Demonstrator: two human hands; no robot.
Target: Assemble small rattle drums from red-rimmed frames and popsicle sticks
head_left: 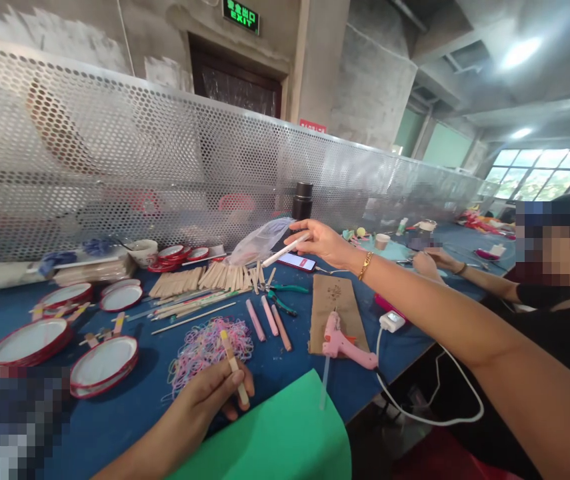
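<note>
My left hand [217, 393] is closed on a wooden craft stick [233, 365], held upright near the front of the blue table [145, 400], just in front of a pile of small pastel rubber bands [205, 347]. My right hand [321, 241] reaches far across the table, pinching a white glue stick [285, 251] near a clear plastic bag [259, 241]. A row of wooden sticks [205, 278] lies below that hand.
A pink glue gun [345, 345] rests on brown cardboard [337, 310] with a white cable. Pink rods [268, 319], pliers [285, 297], red-rimmed paper plates [102, 362], a phone [297, 262], a black bottle [302, 200] and green paper [285, 433] surround them. Another person's hand [427, 261] works at the right. A perforated metal screen [115, 153] backs the table.
</note>
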